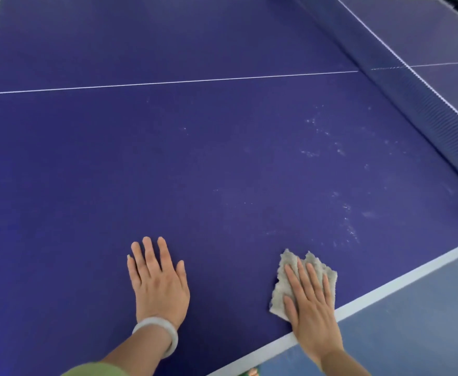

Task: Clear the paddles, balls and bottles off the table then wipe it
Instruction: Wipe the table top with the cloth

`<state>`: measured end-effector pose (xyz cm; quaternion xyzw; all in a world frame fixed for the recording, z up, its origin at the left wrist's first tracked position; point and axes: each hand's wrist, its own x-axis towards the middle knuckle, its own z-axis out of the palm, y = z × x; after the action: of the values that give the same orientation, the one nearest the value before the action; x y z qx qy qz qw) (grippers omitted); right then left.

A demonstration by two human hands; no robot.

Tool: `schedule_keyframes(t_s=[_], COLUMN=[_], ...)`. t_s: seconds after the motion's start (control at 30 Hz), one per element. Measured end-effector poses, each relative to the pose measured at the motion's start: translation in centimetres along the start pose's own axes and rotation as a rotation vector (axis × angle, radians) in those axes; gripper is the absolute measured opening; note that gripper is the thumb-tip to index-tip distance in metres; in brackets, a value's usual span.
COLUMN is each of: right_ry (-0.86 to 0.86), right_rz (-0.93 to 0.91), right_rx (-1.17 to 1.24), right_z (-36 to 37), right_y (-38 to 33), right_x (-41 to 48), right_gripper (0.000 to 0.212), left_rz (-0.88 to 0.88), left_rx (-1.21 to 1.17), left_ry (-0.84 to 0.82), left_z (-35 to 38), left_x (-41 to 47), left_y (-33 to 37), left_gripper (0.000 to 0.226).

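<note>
The blue table-tennis table [168, 158] fills the view, and no paddles, balls or bottles show on it. My right hand [311, 302] lies flat with fingers spread on a crumpled grey cloth [284, 278], pressing it onto the table near the white side edge line. My left hand [158, 280] rests palm down on the bare surface to the left, fingers apart, holding nothing; a pale bangle sits on that wrist. Faint whitish smears and specks [341, 153] mark the surface ahead of the cloth, toward the net.
The dark net [423, 104] runs diagonally along the right, with the other half of the table beyond it. The white centre line [168, 82] crosses the table. Past the white edge [385, 291] at the lower right lies blue floor [425, 321].
</note>
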<state>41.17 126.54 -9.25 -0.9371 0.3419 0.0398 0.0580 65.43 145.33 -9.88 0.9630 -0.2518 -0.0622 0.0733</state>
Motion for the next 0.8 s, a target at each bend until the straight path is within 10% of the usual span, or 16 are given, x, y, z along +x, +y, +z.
schedule_keyframes(t_s=[0.2,0.47,0.67,0.8], right_ry=[0.015,0.014,0.027,0.061], right_rz=[0.59,-0.303,0.559,0.417], right_rx=[0.093,-0.02,0.096,0.023], right_z=[-0.6,-0.1,-0.5,-0.5], right_y=[-3.2,-6.2,1.6,-6.9], right_x=[6.0,4.3,7.0,8.1], right_gripper=[0.064,0.062,0.054,0.056], left_rz=[-0.006,-0.014,-0.019,-0.018], left_rx=[0.012,0.024,0.04,0.042], left_ry=[0.021,0.066,0.034,0.026], left_z=[0.2,0.3,-0.1,-0.2], left_x=[0.2,0.0,0.1,0.1], left_y=[0.0,0.0,0.3,0.3], left_gripper=[0.066,0.066,0.066,0.066])
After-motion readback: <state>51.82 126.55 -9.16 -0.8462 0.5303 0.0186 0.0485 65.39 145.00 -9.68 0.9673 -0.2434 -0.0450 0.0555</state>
